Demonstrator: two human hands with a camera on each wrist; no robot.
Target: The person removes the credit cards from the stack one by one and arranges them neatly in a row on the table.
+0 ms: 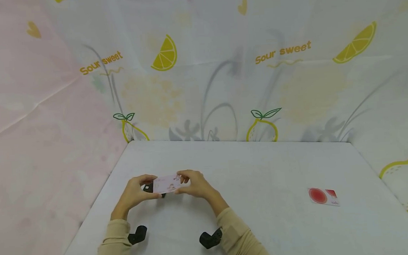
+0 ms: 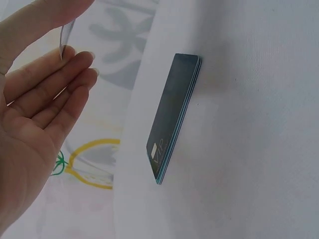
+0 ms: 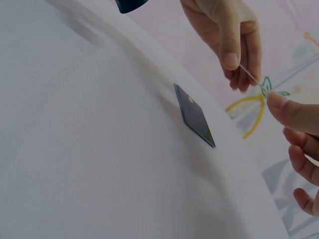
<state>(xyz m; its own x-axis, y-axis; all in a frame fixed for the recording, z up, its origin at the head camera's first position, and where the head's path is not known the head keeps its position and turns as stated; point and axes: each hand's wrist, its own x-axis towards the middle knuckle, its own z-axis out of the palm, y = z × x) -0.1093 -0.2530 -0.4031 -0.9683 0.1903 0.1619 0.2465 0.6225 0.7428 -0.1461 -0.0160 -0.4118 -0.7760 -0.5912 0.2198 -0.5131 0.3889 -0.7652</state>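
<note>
A pink-and-white printed card [image 1: 167, 184] is held up above the table between both hands, its face toward the head camera. My left hand [image 1: 136, 193] pinches its left end between thumb and fingers. At the other end my right hand [image 1: 196, 185] pinches the right edge in the same way. In the right wrist view the card [image 3: 250, 74] shows edge-on as a thin line between the two hands. Below it on the table lies a small stack of dark cards [image 2: 173, 109] marked VIP, partly hidden behind the held card in the head view.
On the right of the white table [image 1: 251, 218] lies a white card with a red circle [image 1: 318, 195]. Black wrist devices [image 1: 210, 238] stick out by the sleeves. A lemon-print cloth [image 1: 201, 84] stands behind the table and along its sides.
</note>
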